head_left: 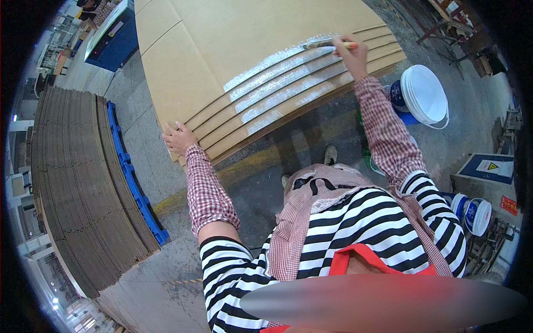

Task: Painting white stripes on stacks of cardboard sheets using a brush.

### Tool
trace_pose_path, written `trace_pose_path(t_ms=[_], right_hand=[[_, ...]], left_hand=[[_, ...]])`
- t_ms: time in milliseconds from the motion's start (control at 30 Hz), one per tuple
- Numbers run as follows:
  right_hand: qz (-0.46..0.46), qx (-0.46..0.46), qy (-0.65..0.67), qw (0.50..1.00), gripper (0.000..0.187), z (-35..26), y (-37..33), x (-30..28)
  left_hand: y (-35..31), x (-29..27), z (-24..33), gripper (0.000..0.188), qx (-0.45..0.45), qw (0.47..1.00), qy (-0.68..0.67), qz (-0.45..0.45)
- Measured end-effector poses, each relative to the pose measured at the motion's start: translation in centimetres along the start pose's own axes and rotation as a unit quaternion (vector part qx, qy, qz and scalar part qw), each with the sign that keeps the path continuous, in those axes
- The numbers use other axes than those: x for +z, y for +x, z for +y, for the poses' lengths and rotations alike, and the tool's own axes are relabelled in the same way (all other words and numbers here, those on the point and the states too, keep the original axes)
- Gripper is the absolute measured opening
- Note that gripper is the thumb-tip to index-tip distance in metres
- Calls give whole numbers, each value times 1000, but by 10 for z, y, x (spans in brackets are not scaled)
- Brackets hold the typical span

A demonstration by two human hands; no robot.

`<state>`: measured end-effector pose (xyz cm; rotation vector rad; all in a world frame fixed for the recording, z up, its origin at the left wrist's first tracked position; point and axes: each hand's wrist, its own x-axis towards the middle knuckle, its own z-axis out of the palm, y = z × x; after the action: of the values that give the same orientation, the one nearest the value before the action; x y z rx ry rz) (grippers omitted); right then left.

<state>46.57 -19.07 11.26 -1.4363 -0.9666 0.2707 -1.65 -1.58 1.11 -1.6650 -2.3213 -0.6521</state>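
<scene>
My right hand point(353, 60) is closed round the handle of a flat paintbrush point(319, 44), whose bristle end lies on the topmost brown cardboard sheet point(244, 33). Several such sheets overlap in steps along their near edge. White wet-looking paste point(277, 69) covers the middle and right part of these stepped strips in bands. At the left corner of the sheets, my left hand point(179, 139) lies with fingers spread on the edges and holds nothing.
A tall stack of cardboard point(83, 183) stands at the left beside a blue pallet point(136, 183). Right of the sheets is a white bucket point(427, 94). Smaller lidded buckets point(477, 216) and a blue panel with a warning sign point(488, 166) are further right. A blue machine point(114, 39) stands far left.
</scene>
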Motion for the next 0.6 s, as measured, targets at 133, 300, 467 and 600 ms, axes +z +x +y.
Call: trace_pose_path(t_ms=[133, 300, 467, 600], right_hand=[[-60, -209, -163, 962, 17, 10, -59, -11], [-140, -30, -164, 976, 14, -8, -122, -62], [-15, -29, 11, 999, 8, -36, -78, -25], [-113, -195, -158, 961, 9, -52, -104, -7]], left_hand=[[0, 1, -1, 50, 3, 1000, 0, -1], [0, 1, -1, 50, 8, 1000, 13, 23], [0, 0, -2, 50, 5, 1000, -5, 16], [1, 3, -5, 50, 3, 1000, 5, 10]])
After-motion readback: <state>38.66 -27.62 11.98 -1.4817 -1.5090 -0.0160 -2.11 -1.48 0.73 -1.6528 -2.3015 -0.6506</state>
